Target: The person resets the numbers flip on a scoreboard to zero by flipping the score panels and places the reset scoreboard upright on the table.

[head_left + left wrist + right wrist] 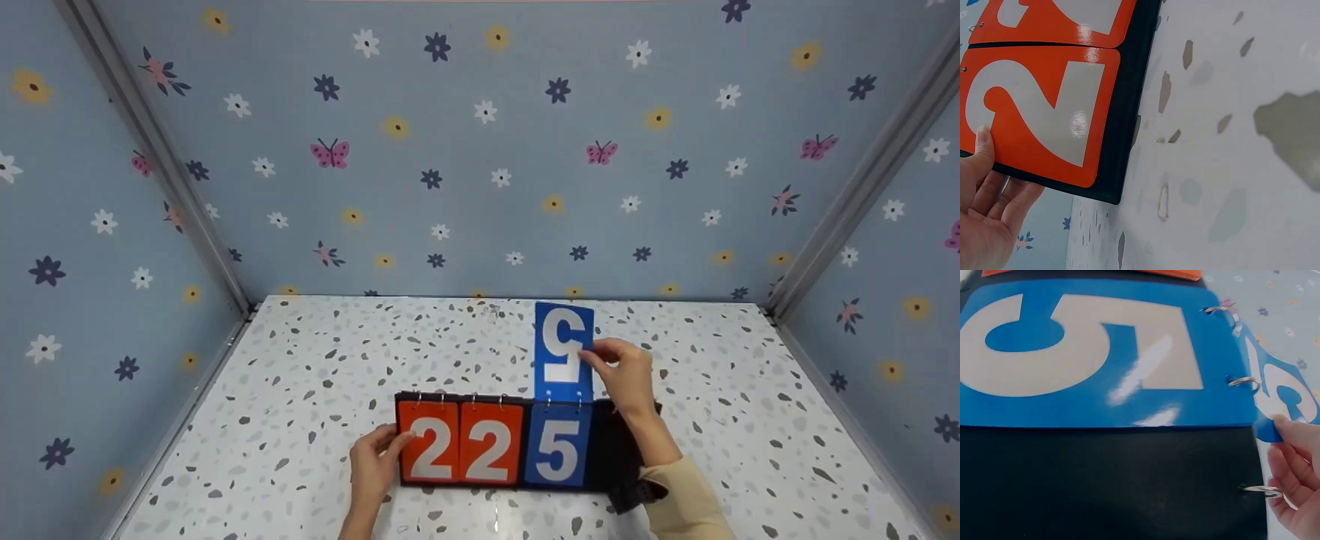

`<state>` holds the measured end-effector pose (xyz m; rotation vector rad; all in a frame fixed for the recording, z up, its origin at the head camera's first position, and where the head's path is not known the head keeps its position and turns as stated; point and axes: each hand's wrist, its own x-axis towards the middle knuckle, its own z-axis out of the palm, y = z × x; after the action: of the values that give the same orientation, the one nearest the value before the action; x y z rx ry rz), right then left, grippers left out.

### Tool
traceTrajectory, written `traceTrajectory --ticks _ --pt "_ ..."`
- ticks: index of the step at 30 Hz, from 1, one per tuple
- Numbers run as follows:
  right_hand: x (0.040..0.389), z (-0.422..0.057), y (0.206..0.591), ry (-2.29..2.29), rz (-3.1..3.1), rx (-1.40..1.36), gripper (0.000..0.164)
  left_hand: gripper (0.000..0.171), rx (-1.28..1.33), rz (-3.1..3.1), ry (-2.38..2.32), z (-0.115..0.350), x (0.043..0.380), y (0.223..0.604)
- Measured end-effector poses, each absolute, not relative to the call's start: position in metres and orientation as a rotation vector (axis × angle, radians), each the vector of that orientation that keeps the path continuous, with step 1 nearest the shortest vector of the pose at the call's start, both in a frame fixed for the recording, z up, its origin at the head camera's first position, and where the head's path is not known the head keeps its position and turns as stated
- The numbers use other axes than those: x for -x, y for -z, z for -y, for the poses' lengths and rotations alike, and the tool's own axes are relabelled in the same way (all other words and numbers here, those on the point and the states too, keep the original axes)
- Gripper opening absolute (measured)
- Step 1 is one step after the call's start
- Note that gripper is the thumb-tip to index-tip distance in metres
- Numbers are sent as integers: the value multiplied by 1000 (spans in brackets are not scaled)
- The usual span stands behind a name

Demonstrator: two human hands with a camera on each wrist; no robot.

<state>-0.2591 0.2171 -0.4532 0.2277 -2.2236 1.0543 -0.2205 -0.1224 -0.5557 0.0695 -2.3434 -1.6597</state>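
1. Nearest the head camera, a beige sleeve [686, 499] crosses the right end of the black board [611, 450] and leads to the right hand [626, 375]. Its fingers pinch the side edge of the raised card [562, 337], which stands beyond its rings [547, 403], so its 5 reads upside down. Holding it by the edge, away from the rings, probably lets it swing freely on them and leaves most of the number uncovered. Below, the lower blue card [556, 450], also a 5, lies against the board. The left hand [373, 461] grips the board's left end, beside two red cards [491, 446] that each show a 2; this seems meant to steady the board on the speckled surface [315, 375].

2. From the left wrist, the thumb presses the front of the outer red card, overlapping its 2, while the other fingers reach behind the board's edge. That likely clamps card and board together so neither slips.

3. From the right wrist, the board's bare black part is closest, with the lower blue card beside it. Past the rings, thumb and fingers pinch the raised card, whose bowed shape suggests thin, bendable stock. Another ring sits at the bare part's edge; no numbered card shows on it.
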Motion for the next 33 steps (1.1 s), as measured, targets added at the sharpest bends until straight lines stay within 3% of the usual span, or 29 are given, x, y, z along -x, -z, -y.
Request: traceTrajectory --ticks 8,15,23,33 --pt "263 -216 459 -1086 2444 -82 20 21 -106 2369 1652 122 218 556" --pt "254 -221 463 -1003 2419 -141 27 26 -99 2368 1659 124 217 558" --pt "215 -215 464 -911 2053 -225 14 22 -102 2372 1658 122 217 558" --pt "169 -198 491 -1070 2034 -135 17 24 -128 2385 1658 120 219 554"
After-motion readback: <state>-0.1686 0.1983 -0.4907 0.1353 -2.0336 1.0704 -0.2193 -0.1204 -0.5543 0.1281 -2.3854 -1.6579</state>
